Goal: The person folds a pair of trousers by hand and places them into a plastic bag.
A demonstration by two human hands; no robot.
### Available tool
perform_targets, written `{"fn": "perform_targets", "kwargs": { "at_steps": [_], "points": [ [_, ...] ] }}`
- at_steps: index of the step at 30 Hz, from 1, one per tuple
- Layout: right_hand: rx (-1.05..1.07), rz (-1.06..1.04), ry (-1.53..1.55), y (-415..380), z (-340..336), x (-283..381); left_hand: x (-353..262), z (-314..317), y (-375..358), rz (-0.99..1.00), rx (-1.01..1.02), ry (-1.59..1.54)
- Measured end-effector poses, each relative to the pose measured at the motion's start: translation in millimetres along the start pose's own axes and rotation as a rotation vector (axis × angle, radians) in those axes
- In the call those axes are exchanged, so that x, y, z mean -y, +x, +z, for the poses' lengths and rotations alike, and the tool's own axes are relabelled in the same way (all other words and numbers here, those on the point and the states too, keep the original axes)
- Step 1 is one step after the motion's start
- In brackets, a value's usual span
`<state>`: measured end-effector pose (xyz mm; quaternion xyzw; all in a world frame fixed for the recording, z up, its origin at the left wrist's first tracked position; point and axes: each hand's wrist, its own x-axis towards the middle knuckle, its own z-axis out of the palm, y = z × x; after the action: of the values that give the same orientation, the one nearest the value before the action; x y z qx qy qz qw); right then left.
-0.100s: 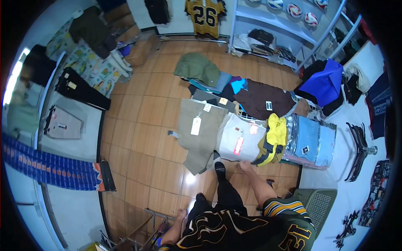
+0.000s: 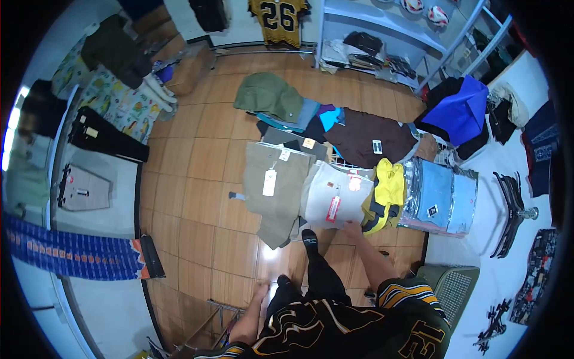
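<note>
Touches the lower edge of the pale folded garment with the right hand, near the lower right corner; cannot tell a clenched grasp from a light touch. Holds the left hand low, well apart from the clothes, near a metal frame; cannot tell released from loosely curled. Has the pale garment lying flat, red tag upward, between the olive-brown garment on the left and the yellow-and-dark garment on the right, with plastic-wrapped blue clothes beyond the latter.
</note>
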<state>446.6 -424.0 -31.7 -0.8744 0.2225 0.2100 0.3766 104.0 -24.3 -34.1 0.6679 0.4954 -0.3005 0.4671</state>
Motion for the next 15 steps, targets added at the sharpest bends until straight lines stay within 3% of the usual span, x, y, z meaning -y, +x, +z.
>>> {"fn": "perform_targets", "kwargs": {
  "at_steps": [2,7,9,15],
  "points": [
    [-0.135,0.001,-0.018,3,-18,-5,-56,10,9,0.112,0.003,0.039],
    [-0.136,0.136,0.005,33,-74,31,-286,34,16,0.550,0.133,0.320],
    [-0.171,0.178,0.016,48,-82,31,-349,62,7,0.663,0.176,-0.003],
    [-0.162,0.082,0.244,108,-67,-19,-470,112,34,0.674,0.257,0.207]
  ]
}}
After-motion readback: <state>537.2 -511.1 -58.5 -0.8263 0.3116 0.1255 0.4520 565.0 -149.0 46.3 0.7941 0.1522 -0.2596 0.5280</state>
